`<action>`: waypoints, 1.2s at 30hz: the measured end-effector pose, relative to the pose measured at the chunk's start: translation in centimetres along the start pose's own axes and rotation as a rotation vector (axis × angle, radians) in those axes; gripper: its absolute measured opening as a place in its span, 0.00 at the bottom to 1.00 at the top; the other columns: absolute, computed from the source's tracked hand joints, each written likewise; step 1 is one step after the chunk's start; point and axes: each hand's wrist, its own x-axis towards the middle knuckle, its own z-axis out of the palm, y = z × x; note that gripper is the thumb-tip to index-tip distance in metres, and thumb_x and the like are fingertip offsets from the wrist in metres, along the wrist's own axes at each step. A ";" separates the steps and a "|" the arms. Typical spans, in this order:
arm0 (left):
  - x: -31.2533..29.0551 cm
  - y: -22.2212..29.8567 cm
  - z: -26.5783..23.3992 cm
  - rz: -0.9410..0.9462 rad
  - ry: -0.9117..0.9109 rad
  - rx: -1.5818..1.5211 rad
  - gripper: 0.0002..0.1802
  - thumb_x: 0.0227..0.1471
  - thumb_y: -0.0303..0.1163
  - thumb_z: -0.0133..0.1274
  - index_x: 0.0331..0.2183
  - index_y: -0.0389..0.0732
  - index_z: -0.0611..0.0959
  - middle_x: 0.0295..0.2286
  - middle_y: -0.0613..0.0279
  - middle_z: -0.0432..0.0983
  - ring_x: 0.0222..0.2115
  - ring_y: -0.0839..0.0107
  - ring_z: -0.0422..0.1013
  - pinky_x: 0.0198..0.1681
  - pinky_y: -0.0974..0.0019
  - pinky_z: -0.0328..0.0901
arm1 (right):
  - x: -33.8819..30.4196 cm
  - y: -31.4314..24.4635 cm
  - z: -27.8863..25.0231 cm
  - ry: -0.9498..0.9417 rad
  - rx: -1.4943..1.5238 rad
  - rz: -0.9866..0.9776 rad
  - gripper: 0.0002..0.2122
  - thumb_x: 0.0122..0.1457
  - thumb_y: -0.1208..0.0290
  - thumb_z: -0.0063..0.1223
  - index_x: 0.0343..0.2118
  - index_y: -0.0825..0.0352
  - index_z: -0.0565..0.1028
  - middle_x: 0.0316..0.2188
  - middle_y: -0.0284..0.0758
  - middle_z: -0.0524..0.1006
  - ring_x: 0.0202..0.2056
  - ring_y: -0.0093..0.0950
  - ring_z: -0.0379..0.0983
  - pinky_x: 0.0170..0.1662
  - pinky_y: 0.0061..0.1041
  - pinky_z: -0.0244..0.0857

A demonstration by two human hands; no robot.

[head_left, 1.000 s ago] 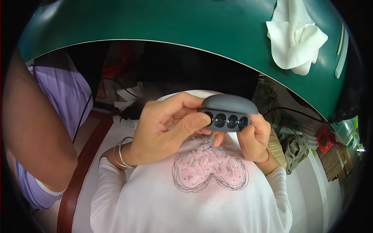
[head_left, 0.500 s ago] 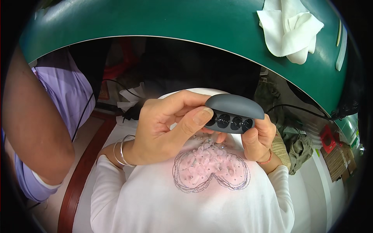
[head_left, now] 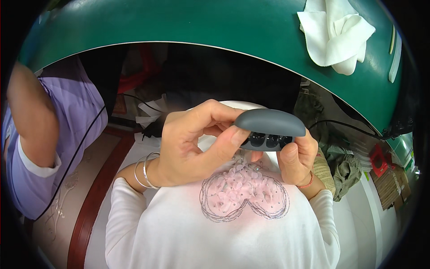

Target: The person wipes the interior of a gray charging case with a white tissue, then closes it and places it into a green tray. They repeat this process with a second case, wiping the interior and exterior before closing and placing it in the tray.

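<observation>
In front of my chest, both hands hold a small dark grey clamshell case (head_left: 271, 121), shaped like an earphone case. Its smooth rounded lid is raised, and a row of glossy black rounded hollows or pieces shows inside; which of these they are I cannot tell. My left hand (head_left: 190, 145) grips the left end, its thumb at the gap under the lid and its forefinger behind. At the right end, my right hand (head_left: 298, 157) pinches the case with the thumb in front. The other fingers of both hands are partly hidden.
Beyond my hands curves the edge of a green tabletop (head_left: 188, 22), with a crumpled white cloth (head_left: 338, 38) at its right. Another person's arm (head_left: 33, 116) and lilac clothing are close on my left. A black cable (head_left: 345, 127) hangs at right, above olive fabric (head_left: 345, 172).
The case has tipped slightly, so less of its inside shows beneath the lid. Both hands keep their hold. At left, the other person's arm has drawn away from me.
</observation>
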 end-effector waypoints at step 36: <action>1.7 1.1 1.8 -0.263 0.116 -0.206 0.06 0.60 0.24 0.46 0.31 0.32 0.73 0.27 0.53 0.79 0.22 0.75 0.75 0.24 0.74 0.71 | 1.1 -0.6 0.8 0.089 -0.222 0.011 0.16 0.65 0.65 0.48 0.46 0.74 0.71 0.31 0.37 0.79 0.27 0.20 0.75 0.30 0.16 0.67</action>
